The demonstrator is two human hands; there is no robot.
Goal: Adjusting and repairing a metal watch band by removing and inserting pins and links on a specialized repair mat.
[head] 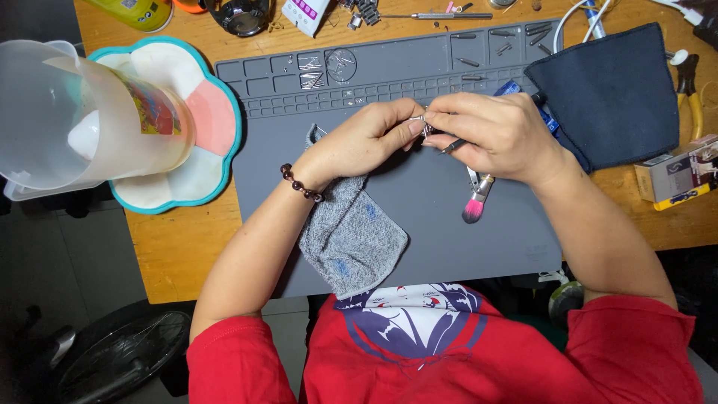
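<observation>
Both hands meet mid-frame over the grey mat (419,217): left hand (374,138) pinches a small metal part (425,123) steady at its fingertips, right hand (497,135) closes its grip on a thin dark tool (453,145) worked against it. Grey cloth (348,232) lies under my left wrist, pink brush (476,202) below the right, probably kept within reach.

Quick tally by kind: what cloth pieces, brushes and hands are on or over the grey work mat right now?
Cloth pieces: 2, a grey knitted cloth and a dark navy cloth.
Brushes: 1, a pink-tipped brush.
Hands: 2, left hand and right hand, pinching a small metal part.
Total: 5.
</observation>
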